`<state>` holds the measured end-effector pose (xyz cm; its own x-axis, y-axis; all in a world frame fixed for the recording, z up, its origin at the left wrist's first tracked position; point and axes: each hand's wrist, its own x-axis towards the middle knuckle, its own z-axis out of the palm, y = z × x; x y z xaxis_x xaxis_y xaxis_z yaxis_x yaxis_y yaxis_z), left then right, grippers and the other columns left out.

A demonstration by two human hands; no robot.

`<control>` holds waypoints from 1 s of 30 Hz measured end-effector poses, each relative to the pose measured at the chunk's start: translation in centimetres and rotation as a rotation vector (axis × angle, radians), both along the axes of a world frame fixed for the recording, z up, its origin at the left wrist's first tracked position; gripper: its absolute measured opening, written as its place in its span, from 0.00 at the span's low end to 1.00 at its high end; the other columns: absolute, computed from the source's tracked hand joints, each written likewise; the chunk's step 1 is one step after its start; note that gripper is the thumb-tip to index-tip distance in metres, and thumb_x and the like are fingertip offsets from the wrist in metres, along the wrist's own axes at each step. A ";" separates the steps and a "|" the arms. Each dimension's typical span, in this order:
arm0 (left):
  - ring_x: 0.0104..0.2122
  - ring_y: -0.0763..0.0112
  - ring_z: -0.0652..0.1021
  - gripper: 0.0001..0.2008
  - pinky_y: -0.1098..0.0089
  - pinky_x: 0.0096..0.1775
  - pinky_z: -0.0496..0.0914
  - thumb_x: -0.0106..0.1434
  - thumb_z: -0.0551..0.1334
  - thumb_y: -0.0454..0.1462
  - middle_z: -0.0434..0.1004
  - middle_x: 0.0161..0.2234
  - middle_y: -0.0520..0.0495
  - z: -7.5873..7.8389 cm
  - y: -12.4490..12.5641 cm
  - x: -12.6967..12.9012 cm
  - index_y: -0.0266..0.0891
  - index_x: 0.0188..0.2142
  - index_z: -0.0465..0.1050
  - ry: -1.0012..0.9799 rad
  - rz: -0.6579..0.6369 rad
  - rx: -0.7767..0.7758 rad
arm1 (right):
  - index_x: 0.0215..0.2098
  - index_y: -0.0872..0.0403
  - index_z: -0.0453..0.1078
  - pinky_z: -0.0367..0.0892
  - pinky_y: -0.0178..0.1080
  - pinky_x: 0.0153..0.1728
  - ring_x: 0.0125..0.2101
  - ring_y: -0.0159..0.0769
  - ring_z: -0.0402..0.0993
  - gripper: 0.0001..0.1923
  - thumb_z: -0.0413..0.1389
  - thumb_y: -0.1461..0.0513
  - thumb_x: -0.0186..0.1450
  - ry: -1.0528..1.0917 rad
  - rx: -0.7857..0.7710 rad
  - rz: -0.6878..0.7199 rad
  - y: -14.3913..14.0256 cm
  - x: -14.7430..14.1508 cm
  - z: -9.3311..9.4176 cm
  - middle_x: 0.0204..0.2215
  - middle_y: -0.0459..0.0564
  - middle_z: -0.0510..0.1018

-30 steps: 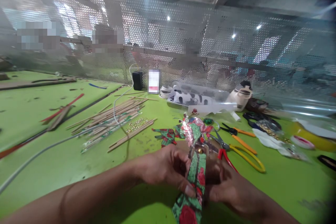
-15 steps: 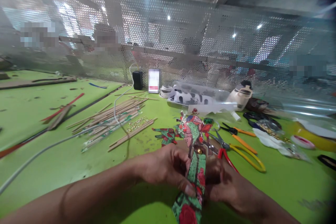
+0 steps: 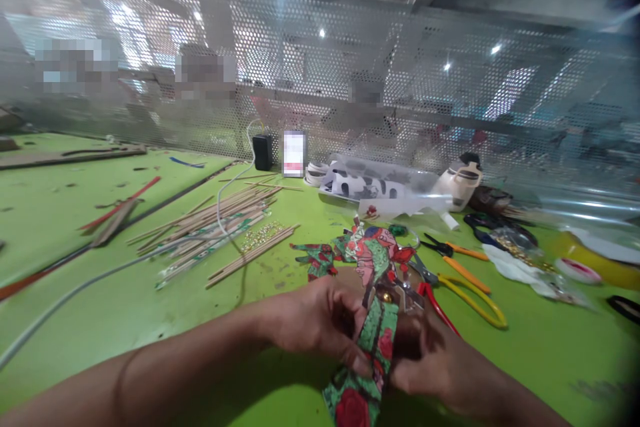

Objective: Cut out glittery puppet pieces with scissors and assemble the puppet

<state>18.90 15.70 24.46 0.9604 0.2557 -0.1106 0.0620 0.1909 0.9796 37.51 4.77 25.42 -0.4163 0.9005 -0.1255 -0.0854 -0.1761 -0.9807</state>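
A flat cut-out puppet (image 3: pixel 383 340), painted green, red and pink, stands between my two hands with its patterned face or head part uppermost. My left hand (image 3: pixel 320 323) is closed on its left edge, thumb pressed across the front. On the other side, my right hand (image 3: pixel 435 353) has its fingers curled at the puppet's edge, partly hidden behind it; the fingertips do not show. A small gold fastener (image 3: pixel 385 295) sits near the joint above the green strip. Beyond the left hand lies another green and red cut-out piece (image 3: pixel 320 259).
Thin wooden sticks (image 3: pixel 225 210) and small gold fasteners (image 3: pixel 263 235) lie to the left, crossed by a white cable (image 3: pixel 110 277). Yellow-handled scissors (image 3: pixel 473 297) and orange-handled pliers (image 3: pixel 463 260) are at the right. A lit phone (image 3: pixel 293 155) and a jug (image 3: pixel 457 183) stand by the mesh screen.
The puppet's upper part has tilted slightly to the right, and its lower end has swung a little left. Both hands keep nearly the same place.
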 end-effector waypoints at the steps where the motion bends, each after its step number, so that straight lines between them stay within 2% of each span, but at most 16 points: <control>1: 0.29 0.72 0.80 0.18 0.71 0.39 0.77 0.43 0.81 0.40 0.84 0.31 0.48 0.0 0.0 0.0 0.35 0.32 0.82 0.003 -0.003 0.005 | 0.43 0.53 0.82 0.69 0.41 0.45 0.33 0.36 0.72 0.13 0.67 0.60 0.59 -0.003 0.007 -0.005 0.0 -0.1 0.0 0.29 0.47 0.79; 6: 0.30 0.73 0.80 0.16 0.72 0.39 0.77 0.45 0.80 0.38 0.84 0.32 0.49 0.1 0.0 0.0 0.36 0.32 0.82 0.005 -0.022 -0.006 | 0.38 0.53 0.82 0.69 0.41 0.43 0.34 0.36 0.73 0.09 0.67 0.61 0.59 -0.003 -0.003 0.005 0.1 0.2 -0.6 0.28 0.47 0.79; 10: 0.31 0.74 0.80 0.16 0.73 0.39 0.76 0.44 0.81 0.37 0.83 0.31 0.50 0.0 0.0 0.0 0.36 0.32 0.82 0.006 -0.027 -0.024 | 0.34 0.54 0.82 0.69 0.41 0.44 0.36 0.37 0.75 0.05 0.66 0.61 0.60 -0.001 -0.004 0.016 0.2 0.5 -0.8 0.33 0.50 0.81; 13: 0.31 0.74 0.79 0.17 0.73 0.39 0.76 0.44 0.81 0.38 0.83 0.31 0.50 -0.1 0.0 0.0 0.35 0.33 0.82 0.015 -0.024 -0.028 | 0.37 0.54 0.82 0.69 0.41 0.45 0.37 0.38 0.76 0.07 0.65 0.61 0.61 0.005 0.004 0.045 0.2 0.4 -0.6 0.33 0.50 0.81; 16: 0.30 0.74 0.79 0.17 0.72 0.39 0.76 0.43 0.81 0.38 0.83 0.30 0.50 -0.1 0.0 0.0 0.35 0.32 0.82 0.019 -0.014 -0.020 | 0.47 0.53 0.81 0.70 0.43 0.46 0.34 0.37 0.75 0.15 0.66 0.61 0.61 0.003 -0.009 0.034 0.2 0.4 -0.5 0.29 0.48 0.80; 19: 0.31 0.74 0.79 0.17 0.72 0.39 0.76 0.43 0.81 0.38 0.83 0.31 0.50 0.0 0.0 0.0 0.35 0.32 0.82 0.016 -0.014 -0.023 | 0.54 0.51 0.78 0.70 0.43 0.47 0.38 0.39 0.76 0.22 0.67 0.61 0.61 0.025 0.001 0.004 0.3 0.4 -0.8 0.33 0.49 0.82; 22: 0.32 0.73 0.79 0.17 0.72 0.39 0.76 0.44 0.81 0.38 0.84 0.32 0.48 0.3 0.0 0.1 0.35 0.32 0.82 -0.011 -0.008 -0.043 | 0.52 0.52 0.79 0.70 0.40 0.45 0.43 0.43 0.77 0.22 0.69 0.60 0.59 0.052 0.024 -0.008 0.4 0.7 -1.2 0.39 0.52 0.83; 25: 0.32 0.73 0.80 0.15 0.71 0.39 0.76 0.47 0.80 0.38 0.84 0.32 0.48 0.5 0.1 0.2 0.35 0.32 0.82 -0.077 0.023 -0.033 | 0.47 0.53 0.82 0.70 0.39 0.43 0.40 0.40 0.78 0.17 0.68 0.58 0.61 0.010 0.041 -0.019 0.5 1.1 -1.4 0.38 0.53 0.83; 28: 0.31 0.73 0.80 0.12 0.70 0.41 0.76 0.51 0.77 0.38 0.83 0.30 0.49 0.1 0.5 0.4 0.34 0.33 0.81 -0.103 0.108 0.021 | 0.46 0.54 0.82 0.71 0.41 0.45 0.37 0.39 0.78 0.15 0.63 0.54 0.66 -0.086 0.111 -0.098 0.5 1.2 -1.4 0.34 0.53 0.83; 30: 0.31 0.71 0.80 0.11 0.69 0.40 0.76 0.54 0.75 0.39 0.82 0.29 0.49 -0.4 0.8 0.6 0.33 0.33 0.80 -0.060 0.173 0.096 | 0.45 0.55 0.82 0.72 0.42 0.42 0.36 0.40 0.77 0.15 0.62 0.54 0.66 -0.176 0.150 -0.210 0.6 1.1 -1.5 0.32 0.52 0.82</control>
